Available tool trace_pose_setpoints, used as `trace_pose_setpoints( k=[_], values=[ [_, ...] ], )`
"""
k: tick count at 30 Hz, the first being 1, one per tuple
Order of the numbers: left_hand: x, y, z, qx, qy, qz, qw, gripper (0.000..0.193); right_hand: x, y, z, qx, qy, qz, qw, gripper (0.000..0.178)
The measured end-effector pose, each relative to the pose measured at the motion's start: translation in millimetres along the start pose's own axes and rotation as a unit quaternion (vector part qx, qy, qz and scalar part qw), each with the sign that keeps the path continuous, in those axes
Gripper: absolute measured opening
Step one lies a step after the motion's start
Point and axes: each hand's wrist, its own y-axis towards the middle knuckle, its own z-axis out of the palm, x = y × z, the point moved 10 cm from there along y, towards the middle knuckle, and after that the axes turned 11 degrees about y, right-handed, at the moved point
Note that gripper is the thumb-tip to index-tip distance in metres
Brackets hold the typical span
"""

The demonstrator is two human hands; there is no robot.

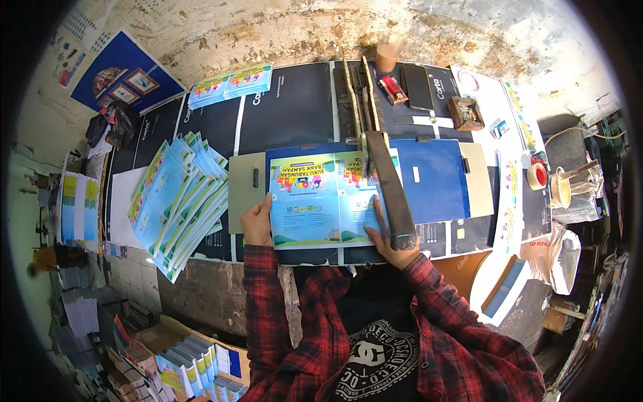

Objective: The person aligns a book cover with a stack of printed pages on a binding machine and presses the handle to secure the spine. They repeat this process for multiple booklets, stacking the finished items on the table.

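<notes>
A blue printed booklet sheet with yellow headings lies flat in front of me, its headings upside down. My left hand pinches its left edge. My right hand grips its lower right part, with fingers stretched over the paper. Above that hand runs the long brown arm of what looks like a large stapler, covering part of the sheet and hand. Beneath is a blue board. On the left, several similar sheets lie fanned out in a loose pile.
Another stack of printed sheets lies at the back left. A glass of brown drink, a red pack, a dark phone and a wooden ashtray stand back right. Tape sits by the right edge.
</notes>
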Motion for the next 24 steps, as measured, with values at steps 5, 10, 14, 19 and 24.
trace_pose_setpoints(
  k=[5, 10, 14, 19, 24],
  values=[
    [14, 30, -7, -0.013, 0.007, 0.027, 1.0, 0.024, 3, 11, -8, -0.055, 0.006, 0.006, 0.998, 0.074],
    [14, 36, 3, -0.015, 0.014, 0.01, 1.0, 0.025, -17, 15, 7, -0.005, 0.043, 0.064, 0.997, 0.07],
    [12, 28, 11, -0.012, 0.008, 0.013, 1.0, 0.025, -22, 14, 5, 0.001, 0.004, 0.061, 0.998, 0.073],
    [10, 16, 31, -0.01, -0.003, 0.013, 1.0, 0.025, -31, 13, -13, -0.001, -0.014, 0.081, 0.997, 0.073],
    [13, 15, 34, 0.005, -0.023, 0.007, 1.0, 0.026, -35, 13, -7, 0.009, -0.016, 0.086, 0.996, 0.075]
  ],
)
